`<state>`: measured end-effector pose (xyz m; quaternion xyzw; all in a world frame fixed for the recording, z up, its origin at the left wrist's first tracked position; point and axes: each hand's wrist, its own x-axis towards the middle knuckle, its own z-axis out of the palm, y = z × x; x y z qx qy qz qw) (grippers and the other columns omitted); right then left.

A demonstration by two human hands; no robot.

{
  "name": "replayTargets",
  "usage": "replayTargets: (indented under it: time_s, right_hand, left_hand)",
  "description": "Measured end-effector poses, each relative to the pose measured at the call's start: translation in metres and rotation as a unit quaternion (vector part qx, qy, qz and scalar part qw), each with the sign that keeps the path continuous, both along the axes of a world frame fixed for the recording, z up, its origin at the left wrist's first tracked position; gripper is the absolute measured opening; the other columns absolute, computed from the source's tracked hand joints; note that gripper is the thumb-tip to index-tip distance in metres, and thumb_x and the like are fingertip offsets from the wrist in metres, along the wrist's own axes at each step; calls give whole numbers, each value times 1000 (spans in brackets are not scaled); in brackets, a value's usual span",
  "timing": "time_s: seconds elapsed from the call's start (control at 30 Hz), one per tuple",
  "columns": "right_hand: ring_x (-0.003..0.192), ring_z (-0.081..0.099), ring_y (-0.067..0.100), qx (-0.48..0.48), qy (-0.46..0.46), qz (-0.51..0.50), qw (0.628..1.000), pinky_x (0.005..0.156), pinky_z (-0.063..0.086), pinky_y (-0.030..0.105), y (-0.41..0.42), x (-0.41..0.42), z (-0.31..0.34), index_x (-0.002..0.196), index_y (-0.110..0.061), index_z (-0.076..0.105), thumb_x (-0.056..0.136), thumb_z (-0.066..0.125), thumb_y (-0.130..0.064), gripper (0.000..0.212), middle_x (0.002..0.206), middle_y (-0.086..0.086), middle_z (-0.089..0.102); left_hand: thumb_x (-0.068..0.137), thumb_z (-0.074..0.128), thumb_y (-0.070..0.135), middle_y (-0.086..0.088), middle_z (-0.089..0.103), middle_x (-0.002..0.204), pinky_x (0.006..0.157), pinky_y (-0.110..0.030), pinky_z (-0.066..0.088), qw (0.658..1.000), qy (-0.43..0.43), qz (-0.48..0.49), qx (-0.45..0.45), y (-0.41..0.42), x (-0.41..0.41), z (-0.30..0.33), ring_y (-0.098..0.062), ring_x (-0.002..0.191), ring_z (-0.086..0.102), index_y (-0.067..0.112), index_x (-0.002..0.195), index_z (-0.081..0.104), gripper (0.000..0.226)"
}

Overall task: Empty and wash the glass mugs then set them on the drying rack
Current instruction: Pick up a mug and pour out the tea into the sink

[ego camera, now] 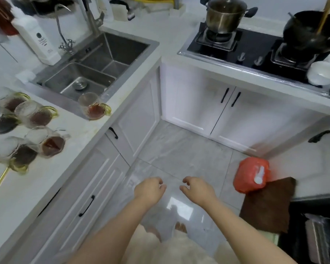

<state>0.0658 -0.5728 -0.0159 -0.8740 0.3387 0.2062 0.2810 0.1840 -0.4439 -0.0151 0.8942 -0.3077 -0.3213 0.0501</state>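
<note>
Several glass mugs with dark liquid stand on the white counter [69, 149] at the left. One mug [92, 107] with reddish liquid and a yellow handle sits at the near edge of the steel sink [122, 48]. Others, such as a mug [36, 115] and a mug [50, 143], stand in a group farther left. My left hand [150, 188] and my right hand [195, 188] hang over the floor in front of me, fingers loosely curled, holding nothing, well away from the mugs. No drying rack is plainly visible.
A tap [92, 20] and a white bottle [36, 39] stand behind the sink. A stove [255, 46] at the right carries a steel pot [225, 14] and a black wok [309, 33]. An orange jug [251, 176] and a brown cloth [269, 204] lie on the floor.
</note>
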Motion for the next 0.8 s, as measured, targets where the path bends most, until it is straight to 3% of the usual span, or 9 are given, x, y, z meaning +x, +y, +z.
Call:
replayTargets:
  time_s: [0.33,0.4,0.8]
  right_hand:
    - [120,55,21,14,-7,45,999,94,46,31,-62,52,5,131,-20,52,94,46,-42,43,130,3,59]
    - [120,55,21,4,-6,59,998,94,46,31,-104,129,-1,132,-20,51,94,45,-42,44,131,3,58]
    - [119,55,20,-9,-2,73,997,93,47,32,-155,214,6,133,-20,50,96,43,-42,45,133,2,57]
  left_hand:
    - [91,44,41,2,66,116,89,-30,49,998,20,60,15,-42,40,5,-19,107,60,28,119,58,33]
    - [92,42,41,2,65,118,90,-30,48,994,19,109,-2,-77,110,-10,-19,109,59,29,121,58,35]
    - [94,42,38,0,65,113,84,-28,46,998,-7,62,-8,-132,198,-6,-19,104,61,23,116,60,32]
